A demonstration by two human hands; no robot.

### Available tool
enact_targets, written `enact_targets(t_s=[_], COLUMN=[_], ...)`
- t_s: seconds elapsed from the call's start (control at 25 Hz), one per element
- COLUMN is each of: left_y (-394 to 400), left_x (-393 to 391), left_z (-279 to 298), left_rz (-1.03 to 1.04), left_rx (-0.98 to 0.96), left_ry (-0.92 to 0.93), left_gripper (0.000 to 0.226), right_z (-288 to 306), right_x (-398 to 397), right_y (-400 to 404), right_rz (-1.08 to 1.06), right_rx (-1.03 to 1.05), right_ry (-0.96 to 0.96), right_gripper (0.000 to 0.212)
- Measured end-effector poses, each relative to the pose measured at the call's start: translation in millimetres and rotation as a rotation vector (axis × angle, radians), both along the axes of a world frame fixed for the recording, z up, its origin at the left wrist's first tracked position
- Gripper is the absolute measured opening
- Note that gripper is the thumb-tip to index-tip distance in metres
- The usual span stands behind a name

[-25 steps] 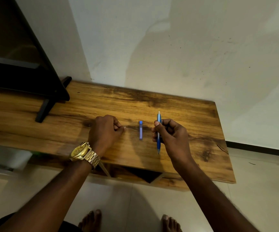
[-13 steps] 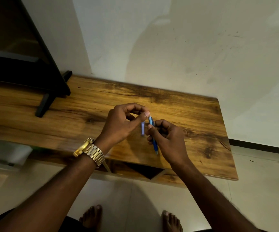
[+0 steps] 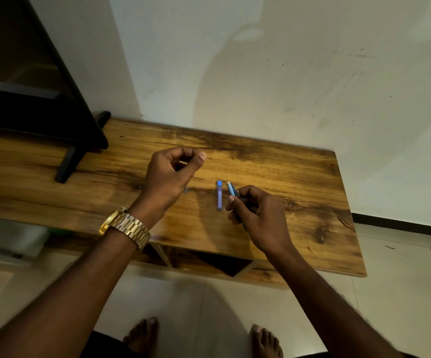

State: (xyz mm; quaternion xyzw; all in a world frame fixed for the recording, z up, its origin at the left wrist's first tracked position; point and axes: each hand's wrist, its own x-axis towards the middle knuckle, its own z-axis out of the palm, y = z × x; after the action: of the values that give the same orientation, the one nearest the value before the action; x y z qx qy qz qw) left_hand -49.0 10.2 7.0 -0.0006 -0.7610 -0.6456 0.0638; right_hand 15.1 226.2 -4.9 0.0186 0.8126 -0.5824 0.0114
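My right hand (image 3: 258,215) grips a blue pen-like stick (image 3: 232,189) low over the wooden table (image 3: 299,182), its pale top end pointing away from me. Just left of it a small blue lead case (image 3: 219,195) lies flat on the wood. My left hand (image 3: 169,177), with a gold watch (image 3: 125,227) on the wrist, hovers further left. Its thumb and forefinger are curled together and seem to pinch a small pale piece (image 3: 183,163). A tiny grey bit (image 3: 186,189) lies on the table under that hand.
A black screen on a slanted stand (image 3: 65,164) fills the table's left end. The white wall runs right behind the table. Below the top is an open shelf (image 3: 231,266). My bare feet stand on the pale tiled floor (image 3: 204,306).
My left hand met the top of the stick half a second ago and has since pulled back up and to the left, fingers pinched. My right hand with the stick barely shifted.
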Motion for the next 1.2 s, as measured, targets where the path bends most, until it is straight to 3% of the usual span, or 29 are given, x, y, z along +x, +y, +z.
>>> enact_targets(t_s=[0.16, 0.28, 0.4, 0.64, 0.88, 1.2], left_y=[-13.8, 2.6, 12.9, 15.1, 7.3, 37.9], left_x=[-4.8, -6.5, -9.5, -11.6, 6.2, 21.6], left_z=[-7.5, -18.7, -23.4, -28.7, -14.0, -30.8], left_rz=[0.084, 0.029, 0.067, 0.101, 0.087, -0.028], left_rx=[-0.453, -0.747, -0.922, -0.908, -0.78, -0.84], left_ry=[-0.052, -0.114, -0.132, -0.146, -0.038, -0.187], left_gripper=[0.01, 0.011, 0.012, 0.015, 0.016, 0.036], right_z=[5.8, 3.1, -0.4, -9.9, -19.6, -30.5], right_x=[-0.3, -5.5, -8.4, -14.9, -30.6, -44.2], right_y=[9.1, 15.2, 19.9, 29.4, 31.2, 22.4], right_rz=[-0.088, -0.161, -0.22, -0.266, -0.387, -0.408], right_rx=[-0.167, -0.135, -0.116, -0.039, -0.015, 0.177], right_ry=[-0.036, -0.068, -0.123, -0.144, -0.185, -0.129], right_gripper=[0.007, 0.01, 0.013, 0.018, 0.016, 0.02])
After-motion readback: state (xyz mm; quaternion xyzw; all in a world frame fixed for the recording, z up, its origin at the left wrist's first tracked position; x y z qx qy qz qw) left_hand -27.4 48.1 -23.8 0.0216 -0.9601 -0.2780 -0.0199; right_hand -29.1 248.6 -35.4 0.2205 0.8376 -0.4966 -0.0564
